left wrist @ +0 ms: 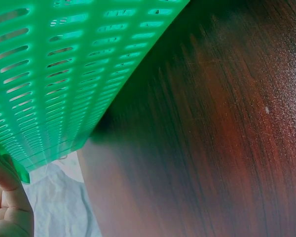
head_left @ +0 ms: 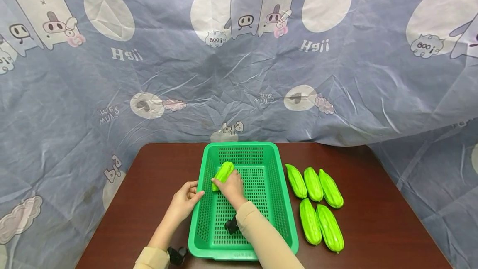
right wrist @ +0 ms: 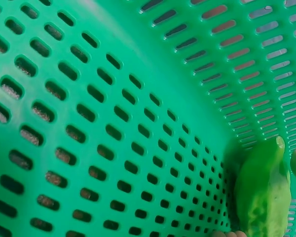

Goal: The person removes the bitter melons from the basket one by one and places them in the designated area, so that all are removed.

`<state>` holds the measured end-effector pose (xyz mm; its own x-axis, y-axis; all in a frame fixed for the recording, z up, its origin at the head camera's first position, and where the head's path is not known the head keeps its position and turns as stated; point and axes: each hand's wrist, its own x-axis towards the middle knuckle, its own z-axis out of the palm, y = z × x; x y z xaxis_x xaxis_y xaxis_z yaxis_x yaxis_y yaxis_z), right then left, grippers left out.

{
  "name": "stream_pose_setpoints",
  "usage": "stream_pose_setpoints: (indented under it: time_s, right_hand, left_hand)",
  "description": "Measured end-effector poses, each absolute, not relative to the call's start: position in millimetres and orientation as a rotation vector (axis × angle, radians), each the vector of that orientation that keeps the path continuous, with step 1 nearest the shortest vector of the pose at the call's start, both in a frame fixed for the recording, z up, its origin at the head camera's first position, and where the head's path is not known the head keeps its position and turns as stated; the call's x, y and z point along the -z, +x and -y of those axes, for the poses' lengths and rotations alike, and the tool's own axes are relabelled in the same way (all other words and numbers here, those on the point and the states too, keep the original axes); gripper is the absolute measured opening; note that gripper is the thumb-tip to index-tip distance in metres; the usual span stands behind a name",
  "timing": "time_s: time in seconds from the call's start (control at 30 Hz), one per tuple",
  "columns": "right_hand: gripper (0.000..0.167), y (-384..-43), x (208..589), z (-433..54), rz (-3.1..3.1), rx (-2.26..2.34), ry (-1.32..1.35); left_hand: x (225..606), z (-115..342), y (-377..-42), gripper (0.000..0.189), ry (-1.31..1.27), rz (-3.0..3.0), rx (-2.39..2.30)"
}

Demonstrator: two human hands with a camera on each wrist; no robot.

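My right hand (head_left: 232,187) reaches into the green plastic basket (head_left: 289,215) and holds a bright green, ridged bitter melon (head_left: 224,173) close to the left wall. Its thumb lies on one side of the melon and the fingers on the other. In the right wrist view the melon (right wrist: 264,192) stands low against the slotted wall, with fingertips (right wrist: 227,234) at the bottom edge. My left hand (head_left: 185,197) grips the basket's left rim from outside. The left wrist view shows fingers (left wrist: 7,180) bent at the rim.
Several more bitter melons (head_left: 313,184) lie in two rows on the dark wooden table (head_left: 377,211), right of the basket. A grey-blue cartoon-print cloth (head_left: 239,74) hangs behind the table and along its sides. Black wrist cameras (head_left: 177,255) sit on both wrists.
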<state>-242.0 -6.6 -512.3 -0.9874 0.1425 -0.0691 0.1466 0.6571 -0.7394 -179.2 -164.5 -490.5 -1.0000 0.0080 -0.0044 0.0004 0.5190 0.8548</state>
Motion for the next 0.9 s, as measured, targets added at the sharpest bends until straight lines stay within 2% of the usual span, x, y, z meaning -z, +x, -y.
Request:
stream_pose_setpoints:
  time_s: [0.37, 0.9]
  right_hand:
    - [0.072, -244.9, 517.8, 7.6, -2.881, 1.257, 0.235]
    - [0.060, -245.8, 519.1, 8.2, -2.799, 1.356, 0.264]
  left_hand:
    - [491.6, 164.6, -179.9, 0.046, 0.001, -2.711, -1.551]
    - [491.0, 164.4, -179.5, 0.046, -0.003, -2.716, -1.555]
